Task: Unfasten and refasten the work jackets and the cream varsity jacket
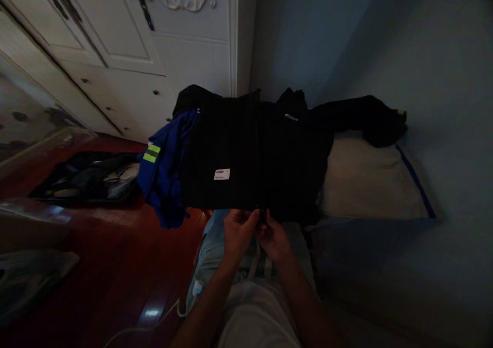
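A black jacket [231, 142] lies spread out in front of me, with a white label patch [222, 174] on its left part and small white lettering on its right part. One sleeve stretches out to the right. At the bottom hem, where the front edges meet, my left hand [241, 230] pinches the jacket between thumb and fingers. Close beside it, my right hand [272, 235] is also closed on the hem. The small part between the fingertips, around the zipper's lower end, is too dark to make out. A blue garment [165, 168] with a yellow-green reflective strip sticks out at the left.
A beige surface with a blue edge [370, 178] supports the right sleeve. Behind stands a white cabinet [192, 55]; a wall is at the right. On the reddish floor sit an open black case [88, 176] with things in it and a plastic bag [34, 276]. A white cable [142, 329] trails near my legs.
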`<state>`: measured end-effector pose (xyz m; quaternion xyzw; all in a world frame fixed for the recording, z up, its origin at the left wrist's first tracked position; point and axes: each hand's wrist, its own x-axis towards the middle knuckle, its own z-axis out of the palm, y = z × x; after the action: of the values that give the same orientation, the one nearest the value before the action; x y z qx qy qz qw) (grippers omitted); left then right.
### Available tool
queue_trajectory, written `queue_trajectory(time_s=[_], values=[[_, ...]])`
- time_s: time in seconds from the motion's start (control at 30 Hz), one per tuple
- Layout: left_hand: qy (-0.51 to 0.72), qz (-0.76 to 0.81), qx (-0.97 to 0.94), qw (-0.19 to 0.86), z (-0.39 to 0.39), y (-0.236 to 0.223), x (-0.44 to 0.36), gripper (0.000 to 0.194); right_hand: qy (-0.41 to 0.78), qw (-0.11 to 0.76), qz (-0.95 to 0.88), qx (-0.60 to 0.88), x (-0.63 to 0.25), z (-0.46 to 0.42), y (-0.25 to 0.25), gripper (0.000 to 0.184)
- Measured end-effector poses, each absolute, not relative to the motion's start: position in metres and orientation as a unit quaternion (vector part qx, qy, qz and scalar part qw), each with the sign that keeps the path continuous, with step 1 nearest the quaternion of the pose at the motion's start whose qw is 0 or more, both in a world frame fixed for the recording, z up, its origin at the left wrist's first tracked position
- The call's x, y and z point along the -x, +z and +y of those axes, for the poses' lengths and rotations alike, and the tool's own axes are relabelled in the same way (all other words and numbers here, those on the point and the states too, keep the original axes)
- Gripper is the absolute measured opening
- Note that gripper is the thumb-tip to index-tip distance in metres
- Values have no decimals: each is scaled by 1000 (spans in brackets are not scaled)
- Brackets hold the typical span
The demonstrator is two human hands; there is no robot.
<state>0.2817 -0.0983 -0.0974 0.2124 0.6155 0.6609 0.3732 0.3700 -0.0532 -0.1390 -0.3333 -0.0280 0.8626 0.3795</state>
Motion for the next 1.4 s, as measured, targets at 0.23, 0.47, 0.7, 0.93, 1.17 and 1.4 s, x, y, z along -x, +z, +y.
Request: queue_trajectory(time_s=[0.23,0.47,0.7,0.93,1.17,1.4], values=[[661,612,-232,366,-100,-99,-281,20,878,361,-44,312,-373,-54,-143,21],[659,619,-227,363,-100,-104,-282,22,884,355,-34,304,-371,-54,-138,17],[658,623,-232,354,-100,-106,-283,23,879,357,-40,314,-370,-55,-134,15],[639,660,-252,304,-101,-101,-284,20,880,347,-29,322,-371,-54,-136,15],[637,665,-255,297,-103,-95,-284,18,863,371,-44,341,-372,-56,-142,14],[634,666,-263,292,-105,-90,-283,16,859,377,-57,341,-370,-57,-142,24]])
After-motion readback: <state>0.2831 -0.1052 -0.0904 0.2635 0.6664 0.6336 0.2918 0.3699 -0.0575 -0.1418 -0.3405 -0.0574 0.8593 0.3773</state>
